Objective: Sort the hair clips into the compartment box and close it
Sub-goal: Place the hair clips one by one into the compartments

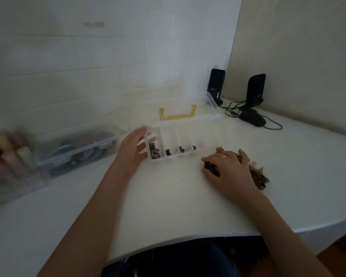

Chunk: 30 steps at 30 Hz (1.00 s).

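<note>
Sorting barely under way, by the look of it. Compartment box (174, 142) sitting open toward the back of the table (168, 196), clear lid (188, 104) with yellow handle (177, 114) leaning back toward the wall. Only a few dark clips lying in the near ends of four compartments (155, 152); the rest of the box looking bare.

Left hand (133, 148) steadying the box's left end, fingers fairly straight against its wall, gripping nothing.

Right hand (228, 168) resting flat on the pile of hair clips (258, 176) near the table's right edge, fingers spread; whether pinching a clip underneath, cannot tell.

Most of the pile remaining, lid closing not yet done.

Second clear box (76, 148) and coloured spools (8, 154) along the left edge, blurred. Two black speakers (255, 90) and a mouse (252, 117) at the back right corner, well apart. Nothing blocking pile-to-box travel.
</note>
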Each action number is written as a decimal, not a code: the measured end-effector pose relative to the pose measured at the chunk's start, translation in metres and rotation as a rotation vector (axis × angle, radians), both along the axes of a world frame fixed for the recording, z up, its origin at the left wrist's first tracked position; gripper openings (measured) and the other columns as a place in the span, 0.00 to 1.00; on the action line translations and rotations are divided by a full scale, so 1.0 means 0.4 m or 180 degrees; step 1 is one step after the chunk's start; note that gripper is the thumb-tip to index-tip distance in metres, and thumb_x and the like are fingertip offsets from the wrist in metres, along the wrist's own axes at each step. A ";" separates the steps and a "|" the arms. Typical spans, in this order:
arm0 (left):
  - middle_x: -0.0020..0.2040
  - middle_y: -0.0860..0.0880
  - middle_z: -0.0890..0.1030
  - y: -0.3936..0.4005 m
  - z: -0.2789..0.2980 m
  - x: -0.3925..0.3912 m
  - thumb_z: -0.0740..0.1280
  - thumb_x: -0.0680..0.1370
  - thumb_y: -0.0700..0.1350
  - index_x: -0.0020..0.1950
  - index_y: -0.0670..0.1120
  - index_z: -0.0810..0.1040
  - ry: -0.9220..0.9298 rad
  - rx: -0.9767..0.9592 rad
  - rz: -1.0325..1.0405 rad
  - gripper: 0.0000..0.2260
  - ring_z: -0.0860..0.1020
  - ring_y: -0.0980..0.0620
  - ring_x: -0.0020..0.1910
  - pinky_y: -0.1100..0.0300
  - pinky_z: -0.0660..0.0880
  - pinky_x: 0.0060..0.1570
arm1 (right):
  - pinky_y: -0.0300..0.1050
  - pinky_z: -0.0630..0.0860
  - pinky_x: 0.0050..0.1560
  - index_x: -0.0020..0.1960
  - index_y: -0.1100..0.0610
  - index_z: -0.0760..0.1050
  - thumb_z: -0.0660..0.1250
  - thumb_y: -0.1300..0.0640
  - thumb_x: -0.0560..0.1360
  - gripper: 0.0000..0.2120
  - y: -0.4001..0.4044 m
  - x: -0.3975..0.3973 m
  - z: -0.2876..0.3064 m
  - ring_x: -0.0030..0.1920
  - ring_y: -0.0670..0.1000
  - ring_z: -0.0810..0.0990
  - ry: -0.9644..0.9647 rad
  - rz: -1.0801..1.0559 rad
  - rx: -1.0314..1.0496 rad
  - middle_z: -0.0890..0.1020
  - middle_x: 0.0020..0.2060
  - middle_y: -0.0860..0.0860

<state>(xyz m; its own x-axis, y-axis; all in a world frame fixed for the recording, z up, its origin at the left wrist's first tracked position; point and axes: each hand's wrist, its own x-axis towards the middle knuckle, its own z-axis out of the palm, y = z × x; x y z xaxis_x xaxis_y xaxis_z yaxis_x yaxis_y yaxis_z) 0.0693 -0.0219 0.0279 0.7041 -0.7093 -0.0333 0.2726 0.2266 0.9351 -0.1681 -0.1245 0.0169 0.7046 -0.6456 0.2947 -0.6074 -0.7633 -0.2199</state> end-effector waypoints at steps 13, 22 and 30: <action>0.52 0.50 0.83 -0.018 -0.034 0.029 0.62 0.82 0.46 0.52 0.48 0.81 -0.0008 -0.0080 -0.0086 0.08 0.84 0.54 0.47 0.59 0.81 0.37 | 0.35 0.68 0.43 0.52 0.52 0.75 0.70 0.57 0.73 0.09 -0.041 0.019 0.026 0.45 0.43 0.73 -0.1462 0.0434 0.0181 0.75 0.41 0.37; 0.53 0.47 0.83 -0.010 -0.057 0.110 0.59 0.83 0.46 0.59 0.42 0.78 -0.0002 -0.0084 -0.0044 0.13 0.84 0.50 0.50 0.58 0.80 0.44 | 0.42 0.75 0.50 0.51 0.53 0.75 0.67 0.62 0.75 0.07 -0.108 0.117 0.065 0.47 0.47 0.76 -0.1840 0.0861 0.0073 0.80 0.50 0.44; 0.42 0.51 0.85 -0.004 -0.071 0.127 0.58 0.84 0.44 0.57 0.42 0.78 -0.0016 -0.0099 -0.0108 0.10 0.86 0.49 0.47 0.63 0.79 0.36 | 0.41 0.70 0.47 0.54 0.56 0.77 0.59 0.65 0.74 0.12 -0.053 0.195 0.040 0.47 0.50 0.72 -0.1567 0.1818 -0.0479 0.77 0.50 0.51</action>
<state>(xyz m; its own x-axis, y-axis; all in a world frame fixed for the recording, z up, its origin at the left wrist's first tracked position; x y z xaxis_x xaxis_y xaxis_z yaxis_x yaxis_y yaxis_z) 0.1202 -0.0235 -0.0004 0.6797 -0.7334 -0.0075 0.2760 0.2463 0.9291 -0.0901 -0.1458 0.0331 0.6815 -0.1489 0.7165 0.0311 -0.9723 -0.2316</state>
